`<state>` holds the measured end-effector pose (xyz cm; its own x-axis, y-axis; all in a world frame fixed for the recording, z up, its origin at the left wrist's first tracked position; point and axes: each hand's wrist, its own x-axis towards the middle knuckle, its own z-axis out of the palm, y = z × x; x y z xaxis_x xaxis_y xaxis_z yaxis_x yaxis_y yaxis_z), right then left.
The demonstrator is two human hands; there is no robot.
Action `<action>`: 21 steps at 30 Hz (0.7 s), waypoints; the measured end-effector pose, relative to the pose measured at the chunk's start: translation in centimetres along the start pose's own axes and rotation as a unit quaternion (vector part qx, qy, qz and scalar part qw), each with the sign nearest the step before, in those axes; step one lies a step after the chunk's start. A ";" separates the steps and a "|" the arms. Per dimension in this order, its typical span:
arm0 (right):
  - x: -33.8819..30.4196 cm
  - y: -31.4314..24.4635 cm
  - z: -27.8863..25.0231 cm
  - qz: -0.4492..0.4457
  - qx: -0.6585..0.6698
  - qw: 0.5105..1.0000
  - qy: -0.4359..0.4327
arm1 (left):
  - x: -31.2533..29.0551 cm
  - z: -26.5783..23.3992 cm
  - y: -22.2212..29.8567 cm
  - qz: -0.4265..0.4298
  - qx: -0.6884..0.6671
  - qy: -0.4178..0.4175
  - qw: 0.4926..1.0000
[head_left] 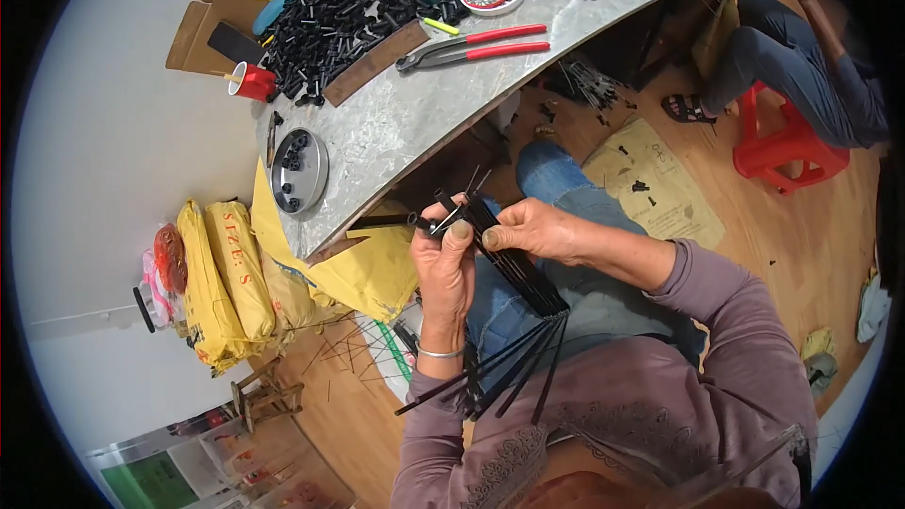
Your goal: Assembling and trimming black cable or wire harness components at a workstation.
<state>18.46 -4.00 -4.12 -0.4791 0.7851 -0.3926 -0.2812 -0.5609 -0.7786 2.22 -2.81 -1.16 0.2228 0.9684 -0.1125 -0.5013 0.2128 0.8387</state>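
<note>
One grey desk (pixel 396 127) spreads ahead of me, larger than anything else I handle. Over its far left part lies a broad heap of black parts (pixel 330 9). A brown strip (pixel 377 63) lies on the desk along the heap, probably to stop pieces sliding toward me. Below the desk's near edge, a bundle of thin black rods (pixel 518 269) rests on my lap, one end toward the desk, the other fanning away from it; I judge my lap takes the weight so my fingers can mind the ends. Red-handled pincers (pixel 504 35) lie on the desk near its front edge, seemingly for easy reach. At the desk's left corner, a round tin (pixel 309 174) keeps a few small black pieces together, likely so they don't roll off.

Just off the desk's near edge, my left hand (pixel 445 269) is curled around black tubes (pixel 420 221) and a thin silvery piece (pixel 450 220), thumb pressed down. My right hand (pixel 537 229) pinches the bundle's desk-side end; whether its hidden fingers grip too, I cannot tell.
</note>
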 end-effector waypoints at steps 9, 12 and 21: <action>-0.1 -3.0 2.4 -0.148 0.068 0.985 -0.056 | -0.6 1.0 2.2 0.008 0.180 0.067 0.981; -0.8 -2.0 2.4 -0.159 0.077 0.984 0.016 | 0.0 1.5 1.7 -0.018 0.180 0.028 0.983; -0.1 -2.0 3.6 -0.172 0.038 0.983 0.055 | 3.7 -0.9 3.5 0.021 0.043 0.087 0.995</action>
<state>16.13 -3.90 -0.78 -0.2528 0.9532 -0.1659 -0.4737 -0.2714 -0.8378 0.53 1.60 0.83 0.0511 0.9857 -0.1604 -0.4325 0.1666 0.8861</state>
